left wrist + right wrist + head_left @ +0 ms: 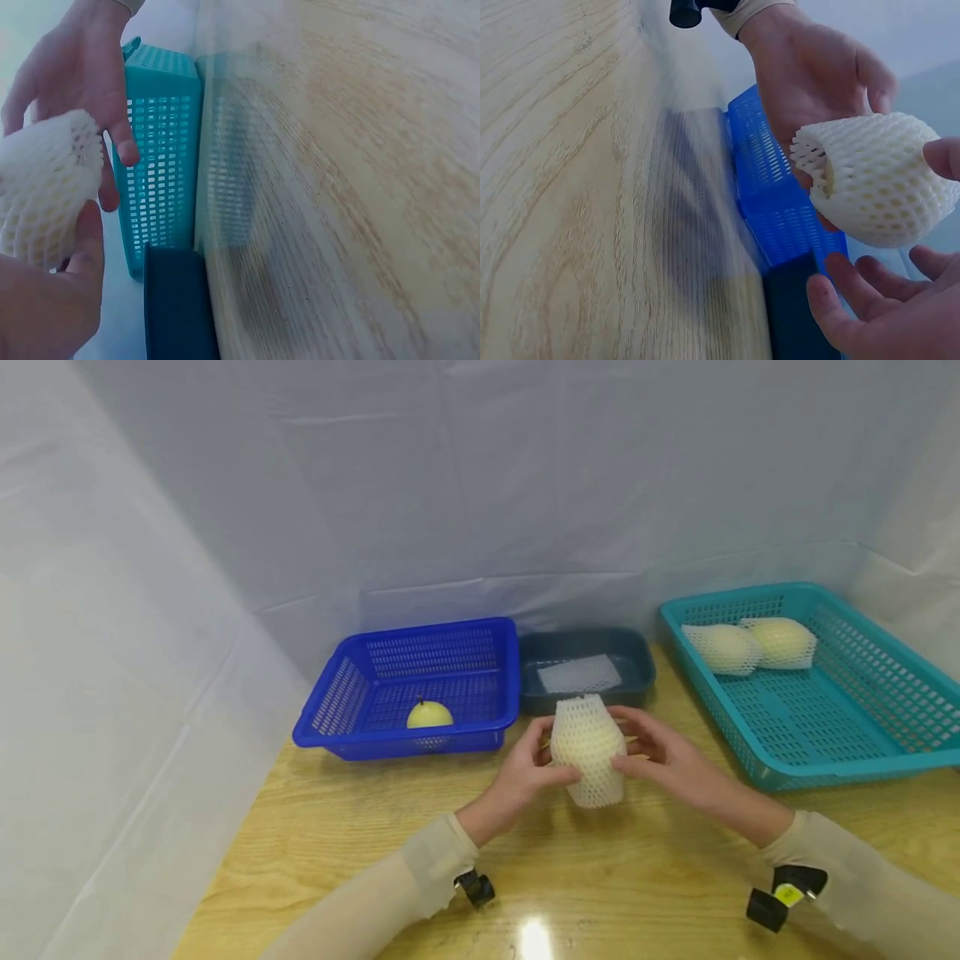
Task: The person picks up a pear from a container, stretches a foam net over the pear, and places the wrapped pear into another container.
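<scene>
Both hands hold a pear (588,750) in a white foam net sleeve, above the table. My left hand (521,772) grips its left side, thumb on the front and fingers behind. On the other side my right hand (663,758) has its thumb against the net, with the fingers reaching behind. In the right wrist view the sleeve's open lower end (810,161) shows, and several right fingers (866,289) spread below the pear. A bare yellow pear (430,715) lies in the blue basket (431,652) to the left.
Behind the hands, a dark tray (628,667) contains a flat white foam net (581,675). A teal basket (847,714) at the right holds two net-wrapped fruits (723,650). White sheeting (465,485) hangs behind the wooden table (315,827) and along its sides.
</scene>
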A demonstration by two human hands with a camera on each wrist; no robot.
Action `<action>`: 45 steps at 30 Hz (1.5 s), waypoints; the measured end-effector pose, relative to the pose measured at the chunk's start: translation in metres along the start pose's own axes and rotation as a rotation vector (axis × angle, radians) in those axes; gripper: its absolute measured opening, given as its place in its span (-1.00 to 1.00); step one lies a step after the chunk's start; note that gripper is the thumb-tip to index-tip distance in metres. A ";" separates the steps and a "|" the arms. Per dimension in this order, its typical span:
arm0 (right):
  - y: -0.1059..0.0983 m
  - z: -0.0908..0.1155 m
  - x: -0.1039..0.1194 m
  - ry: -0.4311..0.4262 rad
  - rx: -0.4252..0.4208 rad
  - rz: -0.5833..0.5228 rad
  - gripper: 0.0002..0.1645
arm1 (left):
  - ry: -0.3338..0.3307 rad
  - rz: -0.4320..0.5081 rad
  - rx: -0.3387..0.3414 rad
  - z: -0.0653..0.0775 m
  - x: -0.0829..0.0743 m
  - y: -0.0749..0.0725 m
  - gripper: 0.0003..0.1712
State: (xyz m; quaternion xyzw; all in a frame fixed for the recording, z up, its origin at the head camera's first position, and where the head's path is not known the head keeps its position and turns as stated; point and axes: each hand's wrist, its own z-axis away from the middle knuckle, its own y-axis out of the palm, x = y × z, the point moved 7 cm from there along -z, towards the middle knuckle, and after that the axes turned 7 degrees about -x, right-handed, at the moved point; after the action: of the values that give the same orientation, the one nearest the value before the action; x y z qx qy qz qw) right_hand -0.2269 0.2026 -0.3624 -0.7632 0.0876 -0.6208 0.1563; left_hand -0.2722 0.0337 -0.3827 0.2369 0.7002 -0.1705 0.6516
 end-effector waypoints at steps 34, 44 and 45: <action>-0.011 0.010 -0.007 0.106 -0.095 0.163 0.00 | 0.047 -0.171 -0.001 -0.006 0.002 0.026 -0.20; -0.026 0.012 0.004 0.100 -0.137 0.191 -0.02 | 0.030 -0.132 0.054 -0.015 0.000 0.040 -0.21; -0.029 0.013 0.006 0.098 -0.141 0.205 -0.02 | 0.028 -0.134 0.061 -0.016 0.000 0.041 -0.21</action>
State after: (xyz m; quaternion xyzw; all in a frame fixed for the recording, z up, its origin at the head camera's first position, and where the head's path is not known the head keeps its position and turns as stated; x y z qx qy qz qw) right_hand -0.2149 0.2290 -0.3488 -0.7281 0.2161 -0.6304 0.1603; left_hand -0.2627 0.0769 -0.3782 0.2117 0.7179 -0.2316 0.6215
